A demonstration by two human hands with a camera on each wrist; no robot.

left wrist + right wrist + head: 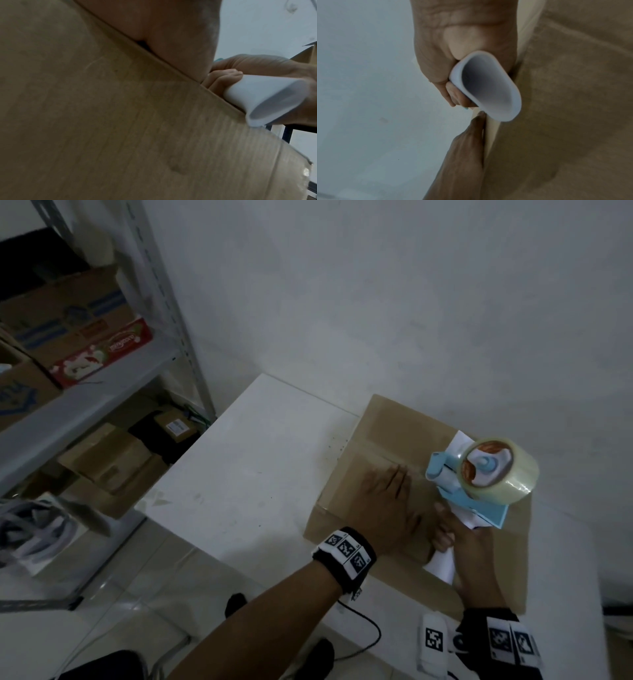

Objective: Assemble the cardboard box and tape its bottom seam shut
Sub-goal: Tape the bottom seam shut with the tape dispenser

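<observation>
A brown cardboard box (387, 440) lies flaps-up on the white table (260, 460), its centre seam (171, 71) running under my hands. My left hand (390, 501) rests flat on the box with straight fingers, just left of the seam. My right hand (469, 546) grips the white handle (488, 86) of a blue tape dispenser (479, 477) carrying a clear tape roll (503, 470), held over the box's right half. In the left wrist view the white handle (264, 97) sits close above the seam, fingers curled round it.
A grey metal shelf rack (102, 392) with cardboard boxes and a red carton (102, 354) stands to the left. A white wall (411, 302) backs the table. More boxes sit on the floor under the shelf (113, 463). A black cable (366, 631) hangs below the table's near edge.
</observation>
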